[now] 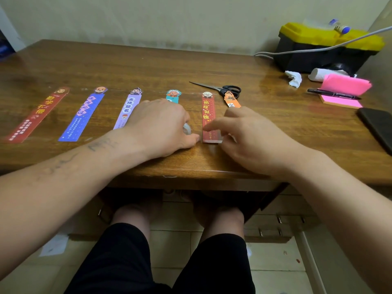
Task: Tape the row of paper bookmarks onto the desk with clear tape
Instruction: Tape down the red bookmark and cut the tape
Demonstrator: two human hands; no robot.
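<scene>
Flimsy red paper bookmark [208,117], at wooden desk's [148,60] six o'clock, likely best pinned at its near end, is touched by straight-fingered right hand [254,141]; clear tape roll [187,128] is gripped in left hand [157,124].

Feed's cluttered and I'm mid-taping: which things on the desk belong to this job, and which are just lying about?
Job: row of bookmarks, tape roll in the left hand, red bookmark touched by the right hand, desk, perhaps scissors.
Lying about: pen, pink notes, toolbox, tissue, phone.
</scene>
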